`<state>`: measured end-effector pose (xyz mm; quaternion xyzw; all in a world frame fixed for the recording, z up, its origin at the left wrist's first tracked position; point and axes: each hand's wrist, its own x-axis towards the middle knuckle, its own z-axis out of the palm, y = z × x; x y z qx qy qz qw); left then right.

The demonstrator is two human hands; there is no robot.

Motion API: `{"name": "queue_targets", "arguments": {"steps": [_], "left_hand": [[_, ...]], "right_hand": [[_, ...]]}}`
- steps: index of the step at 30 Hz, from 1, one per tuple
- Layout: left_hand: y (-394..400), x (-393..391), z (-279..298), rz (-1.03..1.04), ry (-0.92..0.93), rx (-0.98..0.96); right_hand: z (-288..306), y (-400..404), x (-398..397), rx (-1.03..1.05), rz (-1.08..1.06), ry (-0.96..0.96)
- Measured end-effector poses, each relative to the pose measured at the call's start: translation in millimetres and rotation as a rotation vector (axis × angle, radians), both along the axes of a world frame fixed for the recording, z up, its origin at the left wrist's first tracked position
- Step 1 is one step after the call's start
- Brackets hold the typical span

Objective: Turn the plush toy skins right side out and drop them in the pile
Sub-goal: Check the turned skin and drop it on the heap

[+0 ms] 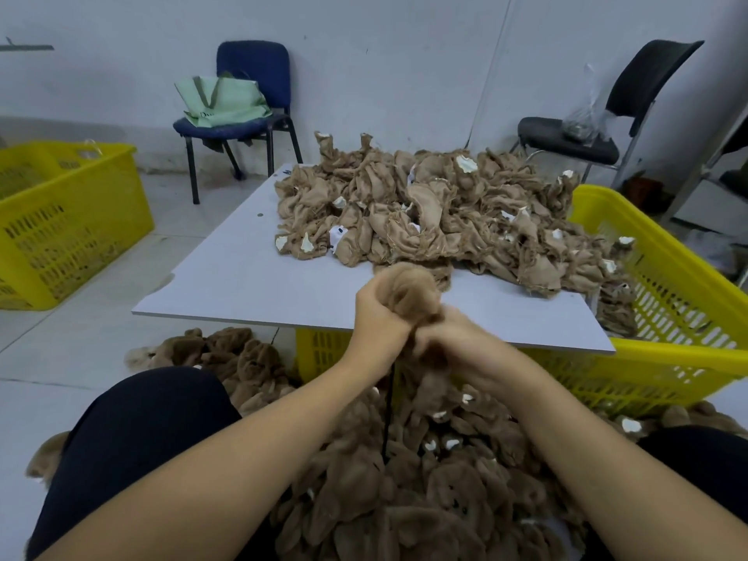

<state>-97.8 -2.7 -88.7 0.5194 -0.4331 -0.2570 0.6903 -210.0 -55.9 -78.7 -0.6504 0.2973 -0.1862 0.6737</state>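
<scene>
I hold one brown plush skin [409,291] over the near edge of the white board. My left hand [378,317] grips its furry rounded end. My right hand [457,344] grips the lower part, blurred with motion. A heap of inside-out tan skins [445,208] lies on the white board [243,277]. Between my knees, on the floor, spreads the pile of furry brown skins [425,459] that are right side out.
A yellow crate [668,317] stands under and right of the board, with some skins hanging into it. Another yellow crate [60,220] sits at the left. A blue chair with a green bag [243,103] and a black chair [587,131] stand by the wall.
</scene>
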Motion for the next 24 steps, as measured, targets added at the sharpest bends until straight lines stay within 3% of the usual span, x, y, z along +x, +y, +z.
{"name": "queue_targets", "arguments": {"steps": [2,4,10,14,16,20,22,24], "left_hand": [[6,-4,5,0.045,0.007,-0.048],[11,-15,6,0.075,-0.041,-0.058],[13,-20,1,0.322,-0.45,-0.138],[20,-23,-34,0.2,-0.588,0.276],[27,-23,-47,0.142,-0.61,0.38],[31,-9,-32,0.065,-0.547,0.361],[33,-6,-17,0.134,-0.393,0.271],[35,-3,-3,0.285,-0.239,0.112]], "right_hand": [[24,-1,-2,0.067,-0.095,-0.293],[36,9,-1,-0.046,-0.068,-0.423],[37,18,4,-0.475,-0.208,-0.354],[18,13,5,-0.327,-0.181,-0.098],[6,15,7,-0.27,-0.215,0.015],[4,14,13,-0.193,-0.312,-0.012],[9,16,14,-0.171,-0.344,-0.098],[19,18,16,-0.286,-0.309,-0.157]]}}
